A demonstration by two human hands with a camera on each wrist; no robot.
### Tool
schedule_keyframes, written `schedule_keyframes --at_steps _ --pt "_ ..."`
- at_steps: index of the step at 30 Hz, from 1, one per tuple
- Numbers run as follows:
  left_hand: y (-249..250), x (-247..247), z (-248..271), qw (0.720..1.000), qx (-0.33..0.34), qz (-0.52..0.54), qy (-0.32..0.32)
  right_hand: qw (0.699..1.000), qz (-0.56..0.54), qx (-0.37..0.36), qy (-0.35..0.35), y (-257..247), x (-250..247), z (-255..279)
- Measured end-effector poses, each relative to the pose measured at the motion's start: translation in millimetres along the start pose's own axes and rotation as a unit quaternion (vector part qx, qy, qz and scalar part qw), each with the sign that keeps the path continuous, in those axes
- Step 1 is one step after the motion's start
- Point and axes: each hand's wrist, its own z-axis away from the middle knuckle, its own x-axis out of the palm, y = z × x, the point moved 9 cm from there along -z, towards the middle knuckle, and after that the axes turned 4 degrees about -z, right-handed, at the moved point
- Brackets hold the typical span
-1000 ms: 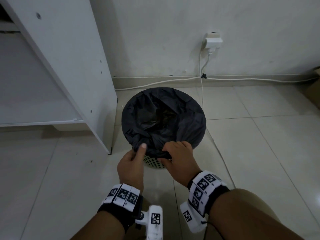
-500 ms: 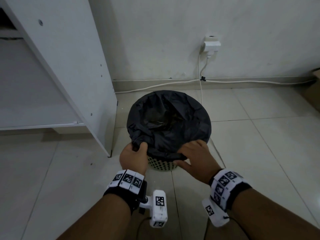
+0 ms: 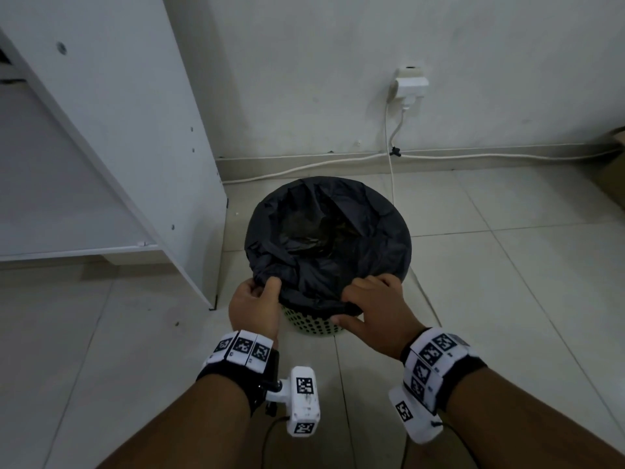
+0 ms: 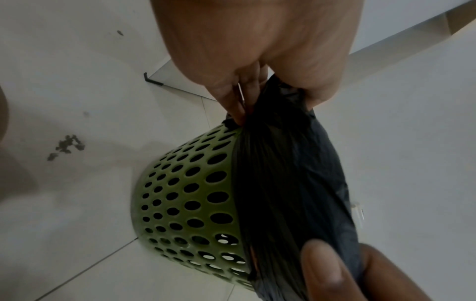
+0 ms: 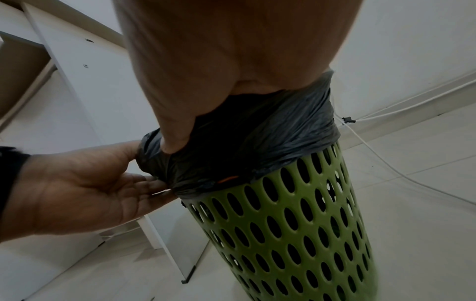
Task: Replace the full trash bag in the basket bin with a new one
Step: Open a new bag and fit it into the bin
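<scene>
A green perforated basket bin (image 3: 314, 324) (image 4: 190, 199) (image 5: 296, 230) stands on the tiled floor, lined with a black trash bag (image 3: 324, 238) (image 4: 288, 183) (image 5: 252, 142) folded over its rim. My left hand (image 3: 255, 301) (image 4: 260, 61) (image 5: 85, 189) pinches the bag's folded edge at the near left of the rim. My right hand (image 3: 375, 308) (image 5: 221, 67) grips the bag's edge at the near right, thumb under the fold. Some rubbish shows dimly deep inside the bag.
A white cabinet (image 3: 128, 130) stands close to the bin's left. A wall socket with a plug (image 3: 409, 84) and white cables (image 3: 392, 170) run along the skirting and past the bin's right side. A cardboard box (image 3: 614, 170) sits at the far right. Dirt specks (image 4: 67, 145) lie on the floor.
Both hands have spread a little apart along the near rim and curled tighter on the bag's edge. The camera has shifted; the bin appears further right.
</scene>
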Motion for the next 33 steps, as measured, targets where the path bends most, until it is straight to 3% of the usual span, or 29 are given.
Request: schedule_keyframes --at_steps 5,11,25,33 --pt "-3.6 2.7 -6.3 1.000 -0.005 -0.006 0.003 1.000 0.002 0.009 0.008 -0.1 2.7 0.2" --pt "-11.9 7.9 2.4 0.996 -0.038 0.074 -0.015 1.000 -0.003 0.023 0.002 1.5 3.5 0.5" --pt "-13.5 12.7 0.8 0.993 -0.071 0.054 -0.081 0.999 0.000 0.039 0.005 2.4 3.5 0.3" --pt "-12.2 15.1 -7.0 0.993 -0.039 0.040 -0.101 0.999 0.002 0.035 0.013 0.4 1.6 0.1"
